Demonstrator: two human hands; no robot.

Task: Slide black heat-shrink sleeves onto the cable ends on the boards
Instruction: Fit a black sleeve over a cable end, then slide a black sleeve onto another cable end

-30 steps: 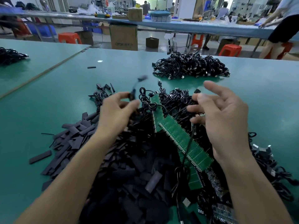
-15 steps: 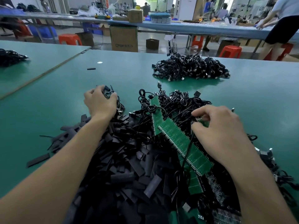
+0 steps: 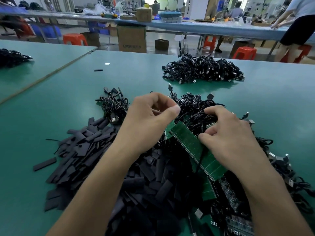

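Pinching a black cable (image 3: 200, 158) at the green board strip (image 3: 185, 138) mid-frame, the right hand (image 3: 228, 140) steadies it. The left hand (image 3: 150, 121) curls thumb-to-fingers, contents hidden; heat-shrink sleeves (image 3: 92, 150) heap lower left. Hold that end straight, I'd say.

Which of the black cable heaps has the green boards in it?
The nearest heap: green board strips lie across it. The small heap to its left, the far heap and the left-table heap show only cables.
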